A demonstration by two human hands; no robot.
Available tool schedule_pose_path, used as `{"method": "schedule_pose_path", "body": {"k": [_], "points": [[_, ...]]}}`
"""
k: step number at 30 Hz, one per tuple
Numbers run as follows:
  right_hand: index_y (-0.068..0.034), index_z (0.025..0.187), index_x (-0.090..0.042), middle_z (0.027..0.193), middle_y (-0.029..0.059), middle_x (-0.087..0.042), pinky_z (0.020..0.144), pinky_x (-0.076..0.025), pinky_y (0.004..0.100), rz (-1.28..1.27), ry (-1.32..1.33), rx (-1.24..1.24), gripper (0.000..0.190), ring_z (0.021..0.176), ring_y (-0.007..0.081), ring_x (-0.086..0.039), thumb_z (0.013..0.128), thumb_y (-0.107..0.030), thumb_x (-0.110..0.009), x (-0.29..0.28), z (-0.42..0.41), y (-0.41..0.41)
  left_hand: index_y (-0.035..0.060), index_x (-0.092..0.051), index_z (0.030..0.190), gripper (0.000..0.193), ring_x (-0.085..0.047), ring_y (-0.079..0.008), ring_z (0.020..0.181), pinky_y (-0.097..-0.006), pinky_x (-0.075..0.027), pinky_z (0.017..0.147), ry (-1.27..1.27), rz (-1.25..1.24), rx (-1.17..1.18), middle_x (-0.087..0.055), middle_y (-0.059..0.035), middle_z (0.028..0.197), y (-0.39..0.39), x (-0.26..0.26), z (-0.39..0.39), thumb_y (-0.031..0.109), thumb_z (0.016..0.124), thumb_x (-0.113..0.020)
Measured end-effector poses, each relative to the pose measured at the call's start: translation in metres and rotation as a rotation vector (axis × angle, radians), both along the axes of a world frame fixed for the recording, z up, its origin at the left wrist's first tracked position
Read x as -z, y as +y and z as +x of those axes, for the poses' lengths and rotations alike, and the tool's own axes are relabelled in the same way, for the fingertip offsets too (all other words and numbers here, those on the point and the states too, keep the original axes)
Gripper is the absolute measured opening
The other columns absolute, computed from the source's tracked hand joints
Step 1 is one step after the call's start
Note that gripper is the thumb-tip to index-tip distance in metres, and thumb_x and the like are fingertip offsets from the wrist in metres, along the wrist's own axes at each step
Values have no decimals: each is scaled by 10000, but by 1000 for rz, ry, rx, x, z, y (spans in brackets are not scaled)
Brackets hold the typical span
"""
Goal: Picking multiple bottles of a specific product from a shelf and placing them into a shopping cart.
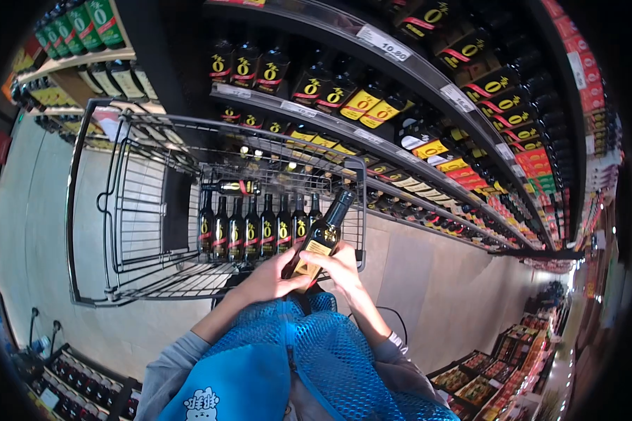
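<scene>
Both hands hold one dark glass sauce bottle (324, 231), tilted with its neck pointing up and to the right. My left hand (274, 273) grips its lower left side. From the right, my right hand (345, 266) wraps the body, its thumb on the yellow label, which bears writing. Before me stands a wire shopping cart (152, 284). Inside it, a row of several similar dark bottles (251, 229) lines up side by side, caps towards the shelf. Across their far end lies another dark bottle (237, 187) on its side.
Beyond the cart runs a long store shelf (305, 110) packed with dark bottles and price tags. A wooden rack (79, 63) with green-labelled bottles stands at the far left. Produce bins (474, 379) are at the lower right, and a shelf of jars (79, 379) is at the lower left.
</scene>
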State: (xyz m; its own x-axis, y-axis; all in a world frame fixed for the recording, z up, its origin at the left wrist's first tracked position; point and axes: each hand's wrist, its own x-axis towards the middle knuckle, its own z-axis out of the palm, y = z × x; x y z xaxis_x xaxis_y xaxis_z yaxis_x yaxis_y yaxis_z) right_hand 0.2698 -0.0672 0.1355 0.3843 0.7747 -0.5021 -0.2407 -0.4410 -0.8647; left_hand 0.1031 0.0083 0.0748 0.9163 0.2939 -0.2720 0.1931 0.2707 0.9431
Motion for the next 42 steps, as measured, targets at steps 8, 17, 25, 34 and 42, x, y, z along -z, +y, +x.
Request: {"method": "schedule_pose_path", "body": {"k": [8, 17, 25, 34, 42], "points": [[-10, 984, -612, 851, 167, -688, 756, -521, 370, -456, -759, -539, 571, 806, 279, -676, 541, -284, -845, 87, 79, 64, 96, -628, 1122, 335, -633, -319, 914, -403, -522, 778, 723, 864, -165, -644, -126, 1043, 30, 33, -94, 189, 800, -642], [24, 1034, -561, 912, 182, -678, 771, -540, 371, -441, -1326, -1076, 540, 848, 310, -675, 612, -248, -761, 244, 122, 153, 123, -684, 905, 181, -649, -256, 724, -384, -519, 605, 1040, 906, -496, -662, -61, 807, -4, 46, -111, 126, 737, -616], [19, 1000, -537, 960, 195, -634, 761, -546, 371, -272, -1488, -1247, 362, 904, 315, -647, 668, -15, -678, 322, 130, 196, 142, -698, 800, 161, -638, -202, 680, -341, -509, 586, 1129, 780, -528, -658, -10, 724, 11, 34, -99, 98, 674, -608], [15, 1010, -504, 965, 213, -638, 770, -542, 413, -397, -1364, -1254, 422, 893, 352, -656, 669, -111, -718, 355, 130, 217, 145, -697, 788, 176, -617, -192, 640, -319, -491, 558, 1130, 845, -553, -642, -4, 684, 14, 39, -95, 72, 642, -633], [17, 1067, -541, 1018, 204, -646, 826, -522, 379, -495, -1299, -1243, 395, 976, 341, -636, 693, -19, -665, 350, 138, 213, 123, -703, 795, 129, -633, -216, 644, -312, -492, 577, 1146, 793, -503, -668, -39, 723, 16, 37, -93, 66, 690, -654]]}}
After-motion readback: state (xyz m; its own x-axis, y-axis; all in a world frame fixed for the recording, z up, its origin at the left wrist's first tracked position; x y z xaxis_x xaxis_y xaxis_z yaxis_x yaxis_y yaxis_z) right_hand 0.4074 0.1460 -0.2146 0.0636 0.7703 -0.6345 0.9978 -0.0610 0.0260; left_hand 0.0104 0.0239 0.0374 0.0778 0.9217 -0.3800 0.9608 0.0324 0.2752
